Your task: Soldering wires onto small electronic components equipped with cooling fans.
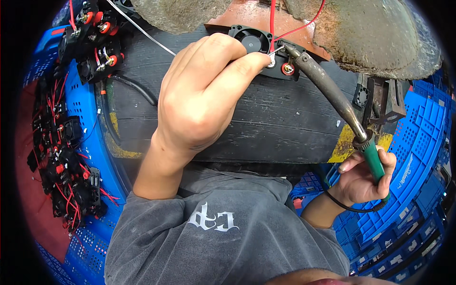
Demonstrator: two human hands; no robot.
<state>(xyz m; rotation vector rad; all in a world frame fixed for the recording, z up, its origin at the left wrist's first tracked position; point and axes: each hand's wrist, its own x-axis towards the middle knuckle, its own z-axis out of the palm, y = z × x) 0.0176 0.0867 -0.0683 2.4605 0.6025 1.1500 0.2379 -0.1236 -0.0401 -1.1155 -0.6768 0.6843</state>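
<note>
My right hand (365,179) grips the green handle of a soldering iron (327,88), its metal shaft slanting up and left. The iron's tip is at a small black panel with a cooling fan (252,42) and terminal posts (288,69). My left hand (199,90) is closed over the panel's left side, fingertips pinched beside the tip. A thin silver solder wire (147,34) runs from the upper left into this hand. Red wires (272,23) rise from the panel near the tip. My fingers hide part of the panel.
The panel lies on a worn dark bench (285,123), against a rusty orange metal piece (247,14). Black-handled pliers (137,89) lie at left. Blue crates (83,109) stand on both sides; many fan units with red wires (61,161) are piled at left. A metal bracket (384,102) stands at right.
</note>
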